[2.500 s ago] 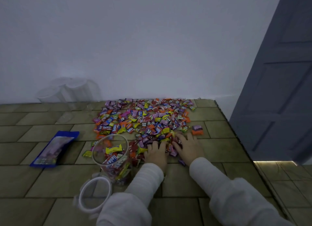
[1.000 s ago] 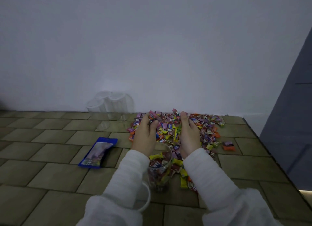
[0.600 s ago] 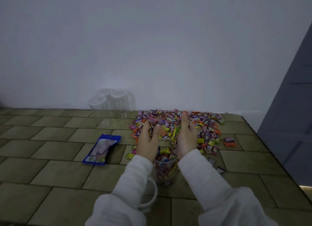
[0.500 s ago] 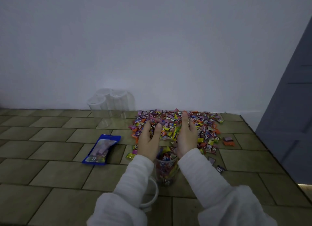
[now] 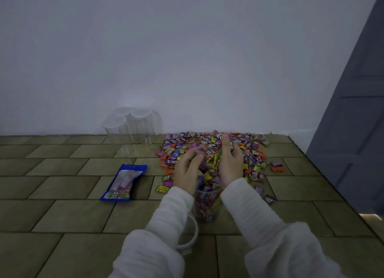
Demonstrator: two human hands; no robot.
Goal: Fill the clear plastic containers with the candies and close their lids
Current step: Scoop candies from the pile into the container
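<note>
- Both hands have risen off the pile of colourful wrapped candies (image 5: 245,151) since half a second ago.
- Left: flat blue packet (image 5: 122,182), clear lidded containers (image 5: 133,128).
- Left hand (image 5: 187,171) and right hand (image 5: 229,163) cup candies above the clear plastic jar (image 5: 206,205) on the tiled tabletop (image 5: 62,215).

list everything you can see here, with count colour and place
candies: many, mixed colours, piled on the floor by the wall
open container: one, clear, part filled, below the hands
lid: one, white rim, beside that container
empty containers: three, clear, against the wall
packet: one, blue, flat on the tiles
floor: brown tiles
wall: white
door: grey, right
left hand: holds candies over the container
right hand: cupped round candies
</note>
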